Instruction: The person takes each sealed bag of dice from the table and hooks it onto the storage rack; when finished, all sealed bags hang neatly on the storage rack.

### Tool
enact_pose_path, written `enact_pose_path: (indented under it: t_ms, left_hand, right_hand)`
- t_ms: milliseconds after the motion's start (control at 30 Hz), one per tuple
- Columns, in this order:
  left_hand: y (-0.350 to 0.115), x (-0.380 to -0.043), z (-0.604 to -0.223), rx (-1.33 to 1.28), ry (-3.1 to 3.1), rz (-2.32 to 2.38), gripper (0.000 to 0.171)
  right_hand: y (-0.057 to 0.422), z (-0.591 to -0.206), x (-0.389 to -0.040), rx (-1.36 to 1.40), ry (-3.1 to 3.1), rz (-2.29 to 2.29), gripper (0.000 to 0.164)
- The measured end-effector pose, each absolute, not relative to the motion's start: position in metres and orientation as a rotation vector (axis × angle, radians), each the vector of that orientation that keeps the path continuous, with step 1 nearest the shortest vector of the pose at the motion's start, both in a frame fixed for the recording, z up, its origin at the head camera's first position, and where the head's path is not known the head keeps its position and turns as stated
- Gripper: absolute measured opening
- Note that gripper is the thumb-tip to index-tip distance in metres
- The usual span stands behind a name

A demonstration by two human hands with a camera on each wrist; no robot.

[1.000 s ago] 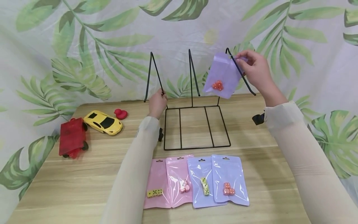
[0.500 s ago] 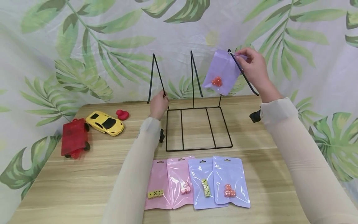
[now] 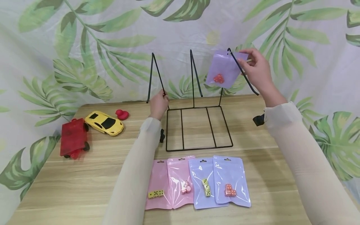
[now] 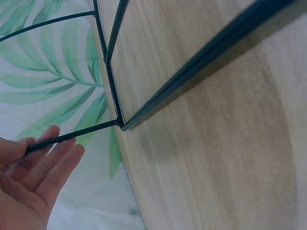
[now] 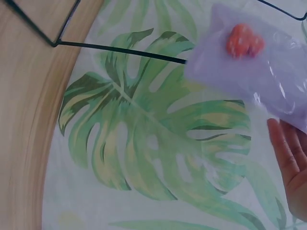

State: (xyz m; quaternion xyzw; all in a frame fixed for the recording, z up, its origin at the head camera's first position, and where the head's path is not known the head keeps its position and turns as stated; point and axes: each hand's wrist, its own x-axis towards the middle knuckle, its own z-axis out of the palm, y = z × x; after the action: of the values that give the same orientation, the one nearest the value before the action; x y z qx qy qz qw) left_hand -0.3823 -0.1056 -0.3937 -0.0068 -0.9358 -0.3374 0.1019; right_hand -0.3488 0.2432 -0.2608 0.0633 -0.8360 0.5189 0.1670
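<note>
A purple zip bag [image 3: 222, 68] with red dice [image 3: 218, 78] inside hangs at the top of the rack's right-hand prong. My right hand [image 3: 257, 67] pinches its upper right side, beyond the prong. In the right wrist view the bag [image 5: 259, 72] hangs slanted, its upper part out of frame, with the fingers [image 5: 288, 148] beside it. My left hand [image 3: 159, 104] holds the left upright of the black wire rack [image 3: 198, 149]. The left wrist view shows the thumb and fingers of that hand [image 4: 36, 177] around the thin upright [image 4: 76, 135].
In front of the rack lie two pink zip bags [image 3: 180, 172] and two blue ones [image 3: 230, 175], each with dice. A red toy cart [image 3: 73, 137], a yellow toy car [image 3: 104, 122] and a red rubber duck [image 3: 122, 114] stand at left. Leaf-print cloth [image 3: 112, 37] hangs behind.
The purple bag's lower end has risen a little and its top has spread to the right. My right hand's fingers have parted slightly. The left hand keeps its hold on the rack.
</note>
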Motion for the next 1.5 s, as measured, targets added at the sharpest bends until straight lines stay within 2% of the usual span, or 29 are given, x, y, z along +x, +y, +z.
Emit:
enact_pose_path:
  t_ms: [267,367,667,800,900,1133,1500]
  left_hand:
    - [-0.110,-0.381,-0.392,-0.024,-2.761,-0.986,0.019]
    - [-0.110,-0.380,-0.392,-0.020,-2.752,-0.978,0.020]
    - [-0.110,-0.381,-0.391,-0.006,-2.747,-0.983,0.021]
    - [-0.110,-0.382,-0.391,-0.005,-2.758,-0.989,0.021]
    - [-0.110,-0.382,-0.393,0.002,-2.762,-0.983,0.022]
    - [-0.111,-0.381,-0.392,0.009,-2.754,-1.009,0.022]
    - [-0.111,-0.383,-0.394,-0.003,-2.758,-1.003,0.021]
  right_hand:
    - [0.251,-0.268,-0.305,0.169,-2.776,1.203,0.084]
    - [0.251,-0.278,-0.279,0.263,-2.958,0.977,0.091]
    - [0.226,-0.344,-0.192,0.803,-3.336,0.349,0.081]
    - [0.221,-0.364,-0.170,0.869,-3.386,0.243,0.072]
    - [0.221,-0.373,-0.162,0.859,-3.387,0.258,0.064]
    - [0.221,-0.387,-0.159,0.768,-3.358,0.293,0.057]
    - [0.222,-0.395,-0.163,0.703,-3.320,0.324,0.030]
